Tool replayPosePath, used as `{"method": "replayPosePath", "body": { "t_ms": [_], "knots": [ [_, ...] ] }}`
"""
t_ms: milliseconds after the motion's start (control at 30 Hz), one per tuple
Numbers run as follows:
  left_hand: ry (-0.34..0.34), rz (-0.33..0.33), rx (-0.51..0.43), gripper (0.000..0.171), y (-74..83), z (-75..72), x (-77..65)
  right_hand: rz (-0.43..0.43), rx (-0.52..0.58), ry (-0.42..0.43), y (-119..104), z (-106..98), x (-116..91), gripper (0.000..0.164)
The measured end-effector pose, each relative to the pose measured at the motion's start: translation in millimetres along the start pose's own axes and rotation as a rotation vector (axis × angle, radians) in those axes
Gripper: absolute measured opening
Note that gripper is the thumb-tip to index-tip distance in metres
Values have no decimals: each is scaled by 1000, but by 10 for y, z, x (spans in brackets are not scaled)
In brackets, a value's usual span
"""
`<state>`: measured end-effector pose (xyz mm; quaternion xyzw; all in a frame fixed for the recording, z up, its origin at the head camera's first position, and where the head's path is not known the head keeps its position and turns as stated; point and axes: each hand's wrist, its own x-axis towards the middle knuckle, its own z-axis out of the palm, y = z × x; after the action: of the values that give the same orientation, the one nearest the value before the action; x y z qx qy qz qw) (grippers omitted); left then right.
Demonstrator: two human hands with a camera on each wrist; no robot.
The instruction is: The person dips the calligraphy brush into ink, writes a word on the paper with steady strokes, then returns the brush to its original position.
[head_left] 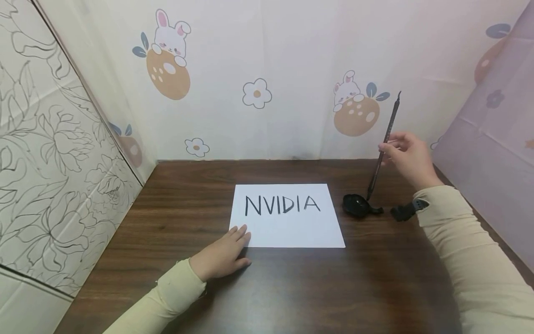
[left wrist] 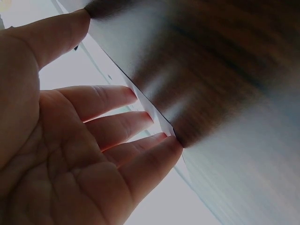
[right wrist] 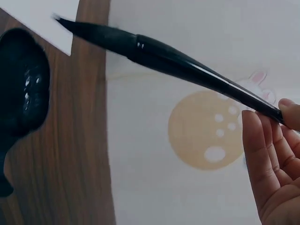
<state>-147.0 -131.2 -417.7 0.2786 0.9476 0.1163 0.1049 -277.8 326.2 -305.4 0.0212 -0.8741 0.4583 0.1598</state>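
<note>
My right hand [head_left: 410,155] pinches a dark calligraphy brush [head_left: 383,148] by its handle, between thumb and fingers. The brush stands tilted, its tip pointing down by a small black ink dish [head_left: 355,205]. In the right wrist view the brush's bristles [right wrist: 101,36] look dark and come to a point, and the dish [right wrist: 28,84] has a glossy wet inside. A white sheet of paper [head_left: 292,232] bears the brushed letters "NVIDIA" across its upper half. My left hand [head_left: 223,253] rests with fingers extended on the paper's lower left corner and the table beside it.
The dark wood table [head_left: 292,292] meets a curtain [head_left: 292,55] printed with rabbits and flowers at its back edge. Left stands a panel [head_left: 54,139] with flower line drawings. A black strap with a camera [head_left: 406,211] sits at my right wrist, right of the dish.
</note>
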Motion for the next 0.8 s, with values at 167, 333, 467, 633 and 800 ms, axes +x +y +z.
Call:
{"method": "replayPosePath", "body": {
  "t_ms": [167,333,467,633,800],
  "knots": [
    [1,5,-4,67,2,-3,-4,41,-90,-31,111,-20,17,52],
    [-2,7,-6,67,6,-5,-4,84,-149,-68,265,-9,19,63],
    [-5,6,-6,67,4,-2,-3,109,-173,-92,404,28,20,62],
    [-6,8,-8,67,0,3,-1,155,-182,-149,566,90,5,65],
    [-4,-1,-4,67,-4,2,-5,206,-190,-204,707,152,6,66]
  ]
}}
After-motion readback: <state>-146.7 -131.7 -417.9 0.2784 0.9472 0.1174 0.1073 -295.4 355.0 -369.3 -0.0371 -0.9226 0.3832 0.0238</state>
